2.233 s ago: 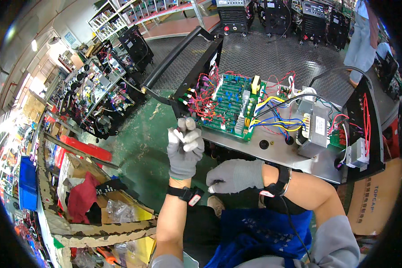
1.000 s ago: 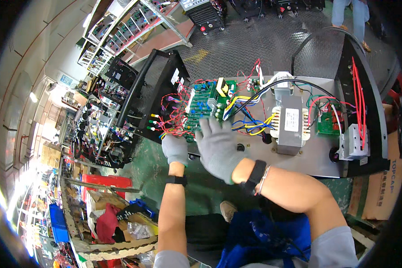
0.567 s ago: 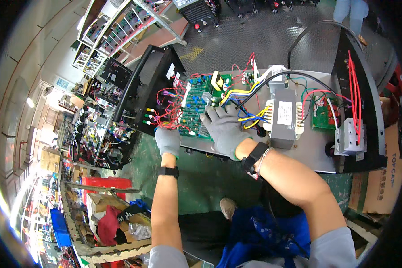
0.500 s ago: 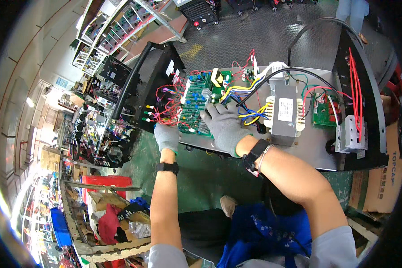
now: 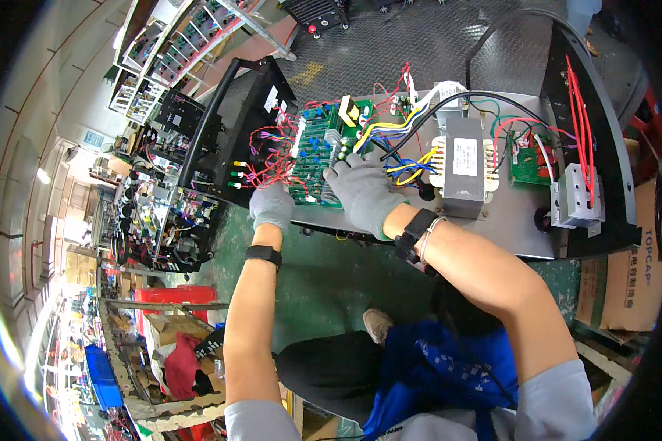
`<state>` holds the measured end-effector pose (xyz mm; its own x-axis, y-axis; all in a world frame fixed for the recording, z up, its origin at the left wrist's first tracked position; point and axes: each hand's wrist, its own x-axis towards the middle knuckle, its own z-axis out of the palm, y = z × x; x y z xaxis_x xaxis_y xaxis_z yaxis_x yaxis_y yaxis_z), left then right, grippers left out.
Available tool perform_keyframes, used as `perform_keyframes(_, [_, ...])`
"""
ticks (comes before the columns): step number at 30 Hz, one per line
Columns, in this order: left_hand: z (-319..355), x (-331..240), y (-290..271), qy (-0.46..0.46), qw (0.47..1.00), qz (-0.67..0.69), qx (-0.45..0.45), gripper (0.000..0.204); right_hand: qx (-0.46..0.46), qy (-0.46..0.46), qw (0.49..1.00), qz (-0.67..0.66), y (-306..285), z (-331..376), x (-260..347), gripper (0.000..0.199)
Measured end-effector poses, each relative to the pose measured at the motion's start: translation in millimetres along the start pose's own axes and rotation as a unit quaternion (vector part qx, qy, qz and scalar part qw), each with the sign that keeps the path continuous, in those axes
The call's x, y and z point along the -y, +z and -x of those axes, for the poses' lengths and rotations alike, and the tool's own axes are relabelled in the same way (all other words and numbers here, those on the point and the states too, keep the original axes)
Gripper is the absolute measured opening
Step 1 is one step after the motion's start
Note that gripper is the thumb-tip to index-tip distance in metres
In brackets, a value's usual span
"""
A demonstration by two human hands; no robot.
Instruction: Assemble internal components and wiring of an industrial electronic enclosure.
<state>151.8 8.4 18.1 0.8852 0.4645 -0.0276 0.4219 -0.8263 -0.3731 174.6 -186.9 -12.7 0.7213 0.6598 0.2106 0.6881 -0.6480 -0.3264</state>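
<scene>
A green circuit board [image 5: 316, 158] with rows of blue and silver parts lies in an opened black-and-grey machine chassis [image 5: 518, 239]. My gloved right hand [image 5: 364, 192] rests over the board's right part, thumb and fingers apart, beside yellow and blue wires [image 5: 412, 173]. My gloved left hand [image 5: 271, 207] is at the board's near left corner, close to a bundle of thin red wires [image 5: 276, 173]; its fingertips are mostly hidden. Right of the board sits a large grey transformer [image 5: 465, 165]. A black cable [image 5: 438, 110] arches over the wiring.
A smaller green board [image 5: 531, 160] and a grey metal block [image 5: 577, 198] with red wires above fill the right end. The chassis's black handle [image 5: 212, 125] is at left. Shelving with boards [image 5: 191, 44] stands far left, cardboard boxes [image 5: 629, 272] at right.
The chassis and both hands sit slightly higher in the view. My left hand has shifted slightly with the board's corner; my right hand stays on the board's right part.
</scene>
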Motion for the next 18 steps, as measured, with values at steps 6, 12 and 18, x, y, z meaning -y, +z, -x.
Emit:
perform_keyframes(6, [-7, 8, 3, 0.031, 0.999, -0.021, 0.017, 0.024, 0.065, 0.02, 0.997, 0.032, -7, -2, 12, 0.049])
perform_keyframes(12, [-6, 8, -9, 0.089, 0.996, 0.005, 0.016, 0.026, 0.006, 0.017, 0.999, 0.047, -3, 1, 14, 0.043])
perform_keyframes(18, [19, 31, -19, 0.141, 0.985, 0.052, 0.083, 0.041, 0.034, 0.022, 0.999, 0.016, -11, 4, 12, 0.047])
